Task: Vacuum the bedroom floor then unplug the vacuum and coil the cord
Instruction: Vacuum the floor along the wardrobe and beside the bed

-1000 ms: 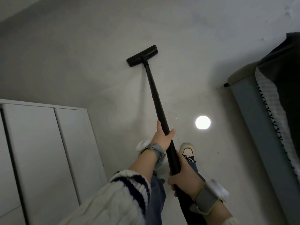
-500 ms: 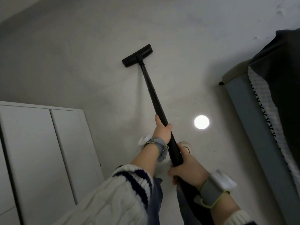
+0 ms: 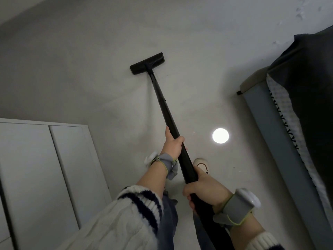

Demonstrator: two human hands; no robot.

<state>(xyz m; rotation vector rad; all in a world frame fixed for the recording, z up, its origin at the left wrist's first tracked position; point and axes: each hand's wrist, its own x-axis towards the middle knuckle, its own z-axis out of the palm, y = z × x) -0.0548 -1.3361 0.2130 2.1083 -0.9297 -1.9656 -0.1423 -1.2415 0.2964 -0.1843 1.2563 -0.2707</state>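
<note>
A pale grey floor (image 3: 198, 42) is spreading out in dim light, a round bright spot (image 3: 220, 135) shining on it. White cabinet doors (image 3: 41, 174) are standing at left; a grey bed frame (image 3: 281, 141) under dark bedding (image 3: 311, 91) is running along the right.

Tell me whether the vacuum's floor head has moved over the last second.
No, not noticeably. The floor head keeps about the same gap from the bed frame's corner; both drift left together in the picture, which suggests the camera turned.

We wear a cream cable-knit sweater (image 3: 115, 224) with navy cuff stripes, blue jeans (image 3: 169, 219), and a pale sneaker (image 3: 201, 164). Behind each hand sits a grey wrist strap (image 3: 237, 210) edged in yellow-green, carrying a white puck.
</note>
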